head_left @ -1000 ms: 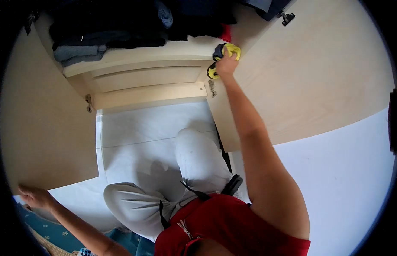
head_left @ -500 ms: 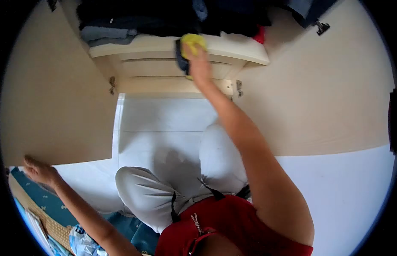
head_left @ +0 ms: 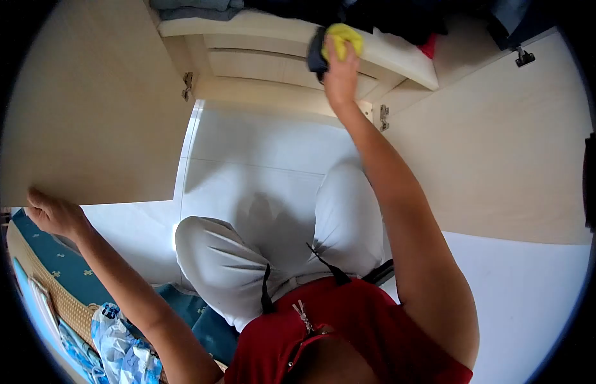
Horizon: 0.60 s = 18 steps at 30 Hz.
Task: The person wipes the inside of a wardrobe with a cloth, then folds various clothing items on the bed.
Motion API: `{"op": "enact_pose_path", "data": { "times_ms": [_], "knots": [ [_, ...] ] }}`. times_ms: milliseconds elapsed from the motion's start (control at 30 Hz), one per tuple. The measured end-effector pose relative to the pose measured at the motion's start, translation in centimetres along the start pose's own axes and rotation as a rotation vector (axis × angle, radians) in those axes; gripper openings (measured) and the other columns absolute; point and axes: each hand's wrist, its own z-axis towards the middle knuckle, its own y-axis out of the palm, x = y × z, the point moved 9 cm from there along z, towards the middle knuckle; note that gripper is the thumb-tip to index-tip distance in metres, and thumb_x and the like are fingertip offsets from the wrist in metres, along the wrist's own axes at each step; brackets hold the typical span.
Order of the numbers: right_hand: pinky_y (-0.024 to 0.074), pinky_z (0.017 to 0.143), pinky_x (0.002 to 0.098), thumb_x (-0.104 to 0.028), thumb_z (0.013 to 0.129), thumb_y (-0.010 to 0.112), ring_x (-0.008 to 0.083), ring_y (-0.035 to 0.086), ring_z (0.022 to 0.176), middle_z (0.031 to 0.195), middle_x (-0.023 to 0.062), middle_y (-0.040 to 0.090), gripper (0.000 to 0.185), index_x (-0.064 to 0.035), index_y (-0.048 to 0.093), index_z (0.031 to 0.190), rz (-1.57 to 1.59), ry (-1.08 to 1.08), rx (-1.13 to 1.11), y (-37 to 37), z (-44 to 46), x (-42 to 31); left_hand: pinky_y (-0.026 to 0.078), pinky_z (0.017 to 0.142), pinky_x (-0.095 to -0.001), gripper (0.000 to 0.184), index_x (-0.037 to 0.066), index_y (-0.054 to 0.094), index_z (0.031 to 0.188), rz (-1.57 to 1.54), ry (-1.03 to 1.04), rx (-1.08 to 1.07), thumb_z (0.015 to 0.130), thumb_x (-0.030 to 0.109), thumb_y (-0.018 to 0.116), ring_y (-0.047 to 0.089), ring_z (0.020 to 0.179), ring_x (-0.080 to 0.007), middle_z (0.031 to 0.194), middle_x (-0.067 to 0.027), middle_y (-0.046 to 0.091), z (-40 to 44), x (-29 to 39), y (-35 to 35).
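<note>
My right hand [head_left: 341,77] is closed around a yellow and dark grey cloth [head_left: 344,40], pressing it at the front edge of the wardrobe shelf [head_left: 259,24]. The cloth is bunched, with its dark part hanging on the left side. My left hand [head_left: 55,214] grips the bottom edge of the open left wardrobe door [head_left: 99,115], thumb on the inner face. Some of its fingers are hidden behind the door.
Folded dark clothes [head_left: 387,16] lie on the shelf above a drawer front [head_left: 266,61]. The right door [head_left: 496,147] stands open too. At lower left are a teal patterned cloth [head_left: 61,256] and a blue-white plastic bag [head_left: 122,342]. My knees are on either side below.
My right hand has slid the cloth a little to the right along the shelf edge. The view has tilted lower. My left hand keeps its hold on the door.
</note>
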Motion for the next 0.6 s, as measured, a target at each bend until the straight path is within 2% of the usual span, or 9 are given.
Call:
{"op": "enact_pose_path", "data": {
  "times_ms": [133, 167, 200, 300, 367, 433, 500, 567, 600],
  "knots": [
    [0.0466, 0.091, 0.0444, -0.001, 0.062, 0.069, 0.0416, 0.042, 0.115, 0.136, 0.0161, 0.036, 0.087, -0.0281, 0.038, 0.139, 0.14, -0.11, -0.104, 3.5, 1.6, -7.0, 0.052, 0.067, -0.0331, 0.051, -0.002, 0.057, 0.102, 0.078, 0.152, -0.002, 0.097, 0.045, 0.041, 0.063, 0.08, -0.0246, 0.092, -0.0157, 0.064, -0.4, 3.0, 0.5],
    [0.0471, 0.09, 0.0448, 0.001, 0.064, 0.066, 0.0415, 0.044, 0.114, 0.134, 0.0159, 0.039, 0.082, -0.0281, 0.041, 0.137, 0.179, -0.133, -0.087, 3.1, 2.0, -8.2, 0.054, 0.07, -0.0364, 0.05, -0.003, 0.058, 0.107, 0.082, 0.025, -0.061, 0.097, 0.043, 0.042, 0.064, 0.084, -0.029, 0.098, -0.0169, 0.065, 0.1, 0.5, 0.4],
    [0.0472, 0.089, 0.046, 0.001, 0.07, 0.061, 0.04, 0.047, 0.111, 0.131, 0.0169, 0.041, 0.071, -0.027, 0.047, 0.133, 0.205, -0.137, -0.085, 3.3, 2.4, -8.7, 0.054, 0.068, -0.0369, 0.048, -0.003, 0.06, 0.104, 0.037, 0.089, -0.062, 0.096, 0.041, 0.042, 0.064, 0.082, -0.0269, 0.096, -0.0161, 0.066, 0.7, -0.1, 0.2],
    [0.0484, 0.083, 0.0434, -0.005, 0.073, 0.058, 0.0338, 0.051, 0.105, 0.122, 0.0126, 0.05, 0.047, -0.0247, 0.063, 0.115, 0.145, -0.227, -0.095, 0.1, 2.7, -8.2, 0.051, 0.066, -0.0387, 0.042, -0.006, 0.06, 0.094, 0.089, -0.008, -0.083, 0.093, 0.033, 0.046, 0.063, 0.078, -0.0274, 0.092, -0.0197, 0.066, 3.9, -8.7, -2.1],
    [0.0483, 0.081, 0.041, -0.01, 0.073, 0.059, 0.0307, 0.052, 0.104, 0.116, 0.0096, 0.055, 0.036, -0.024, 0.069, 0.104, -0.017, -0.338, -0.107, -2.5, 2.5, -5.9, 0.05, 0.065, -0.039, 0.04, -0.007, 0.06, 0.091, 0.11, -0.041, -0.08, 0.092, 0.031, 0.047, 0.063, 0.077, -0.0273, 0.091, -0.0206, 0.066, 5.2, -12.2, -2.6],
    [0.0463, 0.08, 0.0392, -0.015, 0.073, 0.058, 0.0281, 0.052, 0.103, 0.109, 0.0063, 0.06, 0.025, -0.0219, 0.071, 0.093, -0.208, -0.409, -0.005, -5.5, 2.2, -1.6, 0.05, 0.065, -0.0384, 0.039, -0.007, 0.06, 0.092, 0.143, -0.005, -0.088, 0.092, 0.03, 0.047, 0.062, 0.078, -0.0266, 0.092, -0.0201, 0.066, 4.4, -11.4, -2.0],
    [0.0434, 0.083, 0.0411, -0.017, 0.076, 0.056, 0.0279, 0.052, 0.103, 0.107, 0.0068, 0.061, 0.021, -0.017, 0.071, 0.091, -0.435, -0.382, -0.106, -9.3, 3.1, 3.6, 0.05, 0.066, -0.0379, 0.038, -0.006, 0.06, 0.092, 0.183, 0.027, -0.095, 0.092, 0.03, 0.048, 0.062, 0.079, -0.0259, 0.092, -0.0196, 0.066, 3.4, -10.4, -1.6],
    [0.0412, 0.085, 0.0424, -0.017, 0.079, 0.054, 0.0277, 0.051, 0.103, 0.108, 0.0069, 0.061, 0.022, -0.0137, 0.071, 0.091, -0.769, -0.385, -0.058, -13.0, 4.0, 8.8, 0.05, 0.066, -0.0373, 0.038, -0.006, 0.06, 0.092, 0.21, 0.041, -0.099, 0.092, 0.03, 0.048, 0.062, 0.079, -0.0252, 0.093, -0.0191, 0.065, 2.9, -9.8, -1.2],
    [0.0403, 0.086, 0.0424, -0.018, 0.08, 0.053, 0.028, 0.05, 0.105, 0.11, 0.0078, 0.061, 0.023, -0.0129, 0.07, 0.094, -0.815, -0.338, -0.098, -14.4, 4.3, 11.6, 0.05, 0.066, -0.0371, 0.038, -0.006, 0.06, 0.093, 0.219, 0.046, -0.103, 0.092, 0.03, 0.048, 0.062, 0.08, -0.0249, 0.093, -0.0189, 0.065, 2.7, -9.6, -1.1]
  ]
}}
